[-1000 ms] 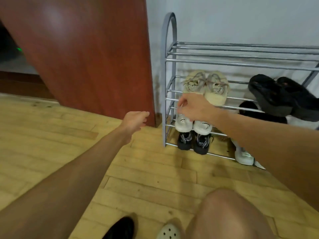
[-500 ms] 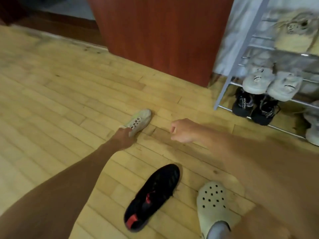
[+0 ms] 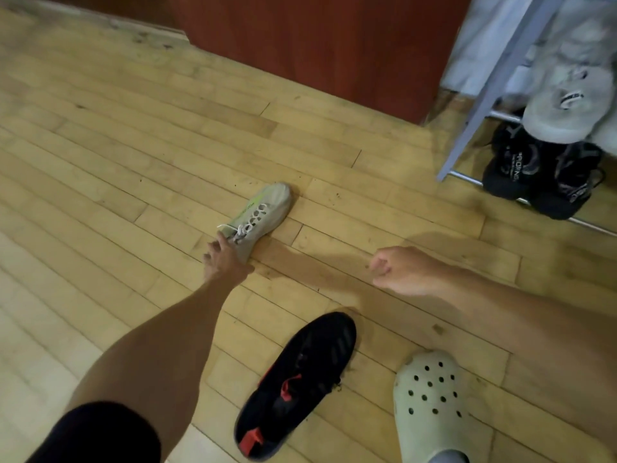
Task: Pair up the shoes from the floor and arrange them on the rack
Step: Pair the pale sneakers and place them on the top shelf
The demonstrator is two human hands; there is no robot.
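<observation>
A pale grey sneaker point(image 3: 263, 217) with white laces and a green stripe lies on the wooden floor, toe pointing to the upper right. My left hand point(image 3: 223, 259) rests on its heel end, fingers closing on the collar. My right hand point(image 3: 397, 270) hovers over the floor to the right, fingers curled shut and holding nothing. A black shoe with red trim point(image 3: 297, 384) lies nearer to me. The metal shoe rack point(image 3: 480, 105) stands at the upper right, holding a grey pair point(image 3: 564, 111) above a black pair point(image 3: 534, 173).
A pale green clog point(image 3: 430, 406) is worn on a foot at the bottom right. A reddish-brown wooden panel point(image 3: 317, 38) stands behind the floor area, left of the rack. Open wooden floor stretches to the left.
The view dropped from the rack to the floor. My right hand left the rack and now hangs low. My left hand reached down onto the grey sneaker's heel.
</observation>
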